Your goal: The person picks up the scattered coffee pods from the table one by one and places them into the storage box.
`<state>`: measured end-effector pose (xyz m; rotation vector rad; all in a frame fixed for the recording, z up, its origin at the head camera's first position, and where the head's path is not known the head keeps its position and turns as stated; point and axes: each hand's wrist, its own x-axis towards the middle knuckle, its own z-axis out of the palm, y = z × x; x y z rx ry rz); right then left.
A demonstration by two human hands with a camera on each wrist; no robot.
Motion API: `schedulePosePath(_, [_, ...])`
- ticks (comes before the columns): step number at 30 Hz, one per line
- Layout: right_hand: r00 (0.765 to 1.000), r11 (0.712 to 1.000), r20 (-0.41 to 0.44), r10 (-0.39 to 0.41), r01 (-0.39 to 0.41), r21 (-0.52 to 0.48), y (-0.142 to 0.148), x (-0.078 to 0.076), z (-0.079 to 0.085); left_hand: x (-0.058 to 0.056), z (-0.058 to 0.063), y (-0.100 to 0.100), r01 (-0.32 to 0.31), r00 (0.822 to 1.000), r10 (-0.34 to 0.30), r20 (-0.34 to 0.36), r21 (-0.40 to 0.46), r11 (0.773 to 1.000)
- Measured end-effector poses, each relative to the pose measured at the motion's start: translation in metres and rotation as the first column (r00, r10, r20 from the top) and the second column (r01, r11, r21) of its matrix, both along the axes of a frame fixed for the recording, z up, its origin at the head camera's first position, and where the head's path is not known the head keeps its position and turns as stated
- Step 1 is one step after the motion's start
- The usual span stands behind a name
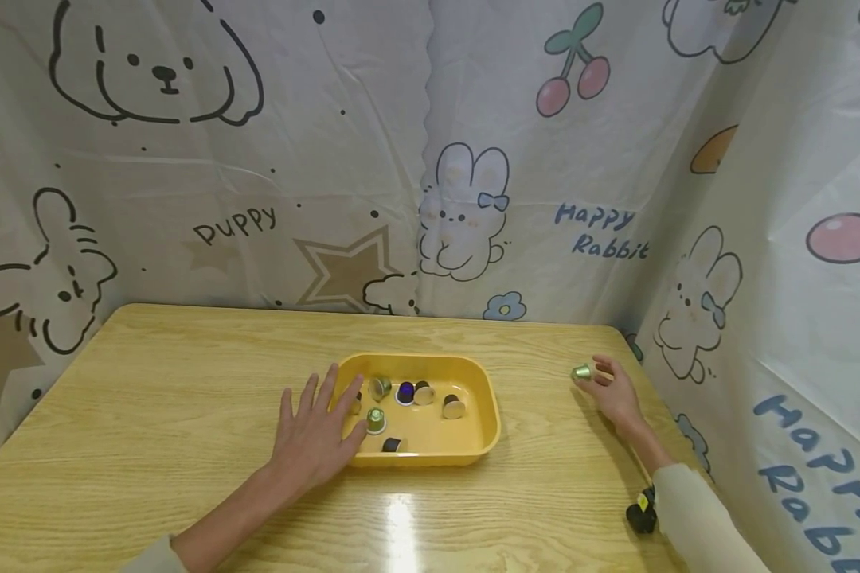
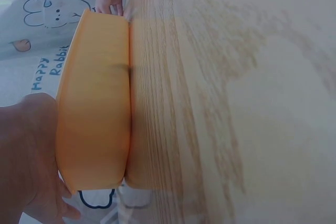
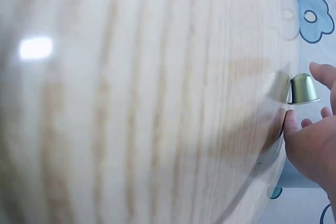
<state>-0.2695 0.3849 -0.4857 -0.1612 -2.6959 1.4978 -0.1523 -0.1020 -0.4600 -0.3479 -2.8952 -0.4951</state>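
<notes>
A yellow plastic tray (image 1: 493, 422) holds several coffee capsules, among them a green capsule (image 1: 376, 419), a dark blue one (image 1: 405, 391) and a black one (image 1: 391, 446). Over the tray's left end my left hand (image 1: 311, 438) rests with fingers spread; its thumb and index finger reach across the rim. Off to the right, a single green capsule (image 3: 303, 88) lies on its side on the table. My right hand (image 1: 616, 398) is beside it, thumb and fingers apart around the capsule. In the right wrist view gaps show between them and the capsule.
The wooden table (image 1: 186, 382) has a patterned cloth (image 1: 344, 159) hanging behind it and along its right side. Close to the right sleeve lies a small black object (image 1: 642, 513) with a yellow mark.
</notes>
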Motion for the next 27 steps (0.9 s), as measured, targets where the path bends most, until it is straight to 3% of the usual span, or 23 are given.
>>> schedulePosePath(12, [0.998, 0.998, -0.006, 0.057, -0.056, 0.033, 0.003, -0.014, -0.003, 0.000, 0.000, 0.000, 0.005, 1.000, -0.005, -0.004, 0.012, 1.000])
schedulePosePath(27, [0.996, 0.988, -0.008, 0.090, -0.088, 0.129, 0.001, -0.014, -0.003, -0.001, 0.000, 0.000, 0.004, 1.000, -0.004, -0.002, 0.016, 1.000])
